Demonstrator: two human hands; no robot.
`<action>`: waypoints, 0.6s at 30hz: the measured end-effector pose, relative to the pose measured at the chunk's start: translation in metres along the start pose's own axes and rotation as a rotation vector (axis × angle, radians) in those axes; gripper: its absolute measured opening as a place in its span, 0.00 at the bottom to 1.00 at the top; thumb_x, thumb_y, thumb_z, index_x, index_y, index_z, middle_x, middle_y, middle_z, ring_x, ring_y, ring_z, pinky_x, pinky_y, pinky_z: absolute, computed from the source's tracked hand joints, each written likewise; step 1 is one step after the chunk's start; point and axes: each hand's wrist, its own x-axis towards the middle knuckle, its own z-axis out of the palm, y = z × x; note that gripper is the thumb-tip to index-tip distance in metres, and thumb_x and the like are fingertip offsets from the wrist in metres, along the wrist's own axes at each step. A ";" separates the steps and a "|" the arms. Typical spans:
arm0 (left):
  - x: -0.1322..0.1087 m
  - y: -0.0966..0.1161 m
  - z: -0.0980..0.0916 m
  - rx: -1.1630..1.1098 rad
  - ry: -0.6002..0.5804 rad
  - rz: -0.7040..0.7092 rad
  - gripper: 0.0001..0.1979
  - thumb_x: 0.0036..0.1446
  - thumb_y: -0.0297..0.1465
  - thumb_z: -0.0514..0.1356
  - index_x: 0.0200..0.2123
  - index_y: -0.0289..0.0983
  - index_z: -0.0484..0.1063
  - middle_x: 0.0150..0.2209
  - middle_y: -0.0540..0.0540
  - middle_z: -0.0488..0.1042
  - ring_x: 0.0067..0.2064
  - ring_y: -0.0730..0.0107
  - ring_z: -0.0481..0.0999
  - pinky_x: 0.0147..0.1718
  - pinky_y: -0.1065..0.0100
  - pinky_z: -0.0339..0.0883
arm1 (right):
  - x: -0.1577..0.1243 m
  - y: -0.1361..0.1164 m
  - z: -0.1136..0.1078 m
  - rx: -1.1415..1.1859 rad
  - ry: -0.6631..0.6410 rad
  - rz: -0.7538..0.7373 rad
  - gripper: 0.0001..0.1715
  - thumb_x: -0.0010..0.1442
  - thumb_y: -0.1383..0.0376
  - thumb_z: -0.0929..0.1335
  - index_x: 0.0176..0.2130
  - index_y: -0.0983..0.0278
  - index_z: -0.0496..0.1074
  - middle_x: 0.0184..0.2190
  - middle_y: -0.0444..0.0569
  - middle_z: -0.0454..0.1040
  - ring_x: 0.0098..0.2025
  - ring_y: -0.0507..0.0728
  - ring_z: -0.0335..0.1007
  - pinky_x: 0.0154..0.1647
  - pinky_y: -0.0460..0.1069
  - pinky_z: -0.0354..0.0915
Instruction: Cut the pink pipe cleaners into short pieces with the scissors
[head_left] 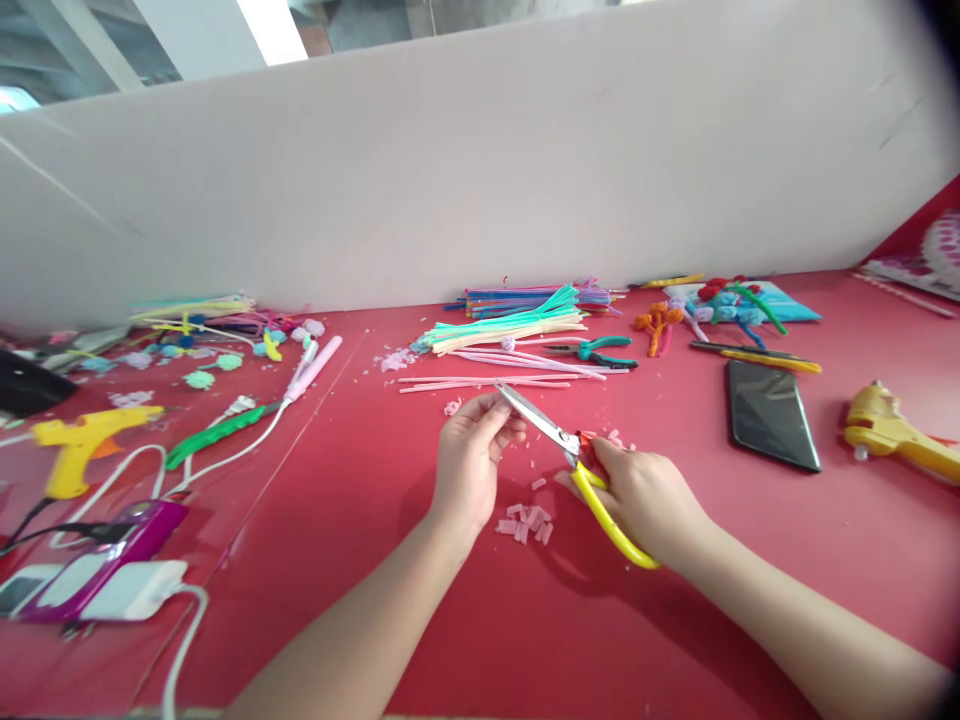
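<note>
My right hand (645, 490) is closed around yellow-handled scissors (611, 520), whose blades point up and left and look nearly together. At the blade tips, my left hand (469, 455) is pinched, thumb against fingers; what it holds, if anything, is too small to make out. Below the blades lies a small heap of cut pink pieces (525, 522). More pink scraps (619, 440) lie beside my right hand. Just beyond my hands, several pink pipe cleaners (487, 382) stretch across the red table (337, 600).
Bundled pipe cleaners (517, 318) and teal pliers (600, 350) lie farther back. On the right are a black phone (771, 415), a yellow glue gun (900, 432) and fuzzy flowers (724, 298). A yellow glue gun (94, 440), purple power strip (112, 560) and cables occupy the left.
</note>
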 end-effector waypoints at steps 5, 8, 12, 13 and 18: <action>0.000 0.000 0.000 0.002 -0.006 -0.002 0.04 0.46 0.27 0.59 0.29 0.33 0.69 0.24 0.50 0.69 0.26 0.78 0.70 0.28 0.74 0.64 | 0.000 0.002 0.003 -0.025 0.011 -0.008 0.19 0.55 0.50 0.55 0.26 0.62 0.57 0.15 0.44 0.64 0.16 0.50 0.58 0.19 0.44 0.41; 0.000 0.000 0.000 0.001 -0.005 0.001 0.04 0.46 0.27 0.59 0.28 0.33 0.69 0.24 0.50 0.69 0.26 0.78 0.70 0.28 0.74 0.64 | -0.001 0.002 0.002 -0.031 -0.001 -0.004 0.19 0.54 0.50 0.55 0.26 0.62 0.57 0.15 0.43 0.64 0.16 0.50 0.57 0.19 0.44 0.41; 0.000 0.001 0.000 0.005 -0.004 0.003 0.05 0.46 0.27 0.59 0.29 0.33 0.69 0.24 0.50 0.69 0.26 0.78 0.70 0.28 0.74 0.64 | -0.001 0.002 0.001 -0.033 0.001 -0.002 0.19 0.54 0.50 0.55 0.25 0.62 0.56 0.15 0.43 0.63 0.16 0.50 0.57 0.19 0.44 0.41; 0.000 0.001 0.000 0.008 0.001 -0.001 0.05 0.45 0.27 0.59 0.29 0.33 0.69 0.24 0.50 0.69 0.26 0.78 0.70 0.28 0.74 0.64 | -0.001 0.002 0.001 -0.031 0.002 -0.004 0.19 0.54 0.50 0.55 0.25 0.62 0.56 0.15 0.43 0.63 0.16 0.50 0.57 0.19 0.44 0.41; -0.001 0.002 0.002 0.006 0.011 -0.011 0.04 0.45 0.28 0.59 0.28 0.34 0.70 0.24 0.51 0.70 0.26 0.79 0.70 0.28 0.75 0.64 | -0.001 0.002 0.001 -0.022 0.006 -0.002 0.20 0.54 0.50 0.55 0.25 0.62 0.57 0.14 0.43 0.62 0.15 0.49 0.55 0.18 0.44 0.40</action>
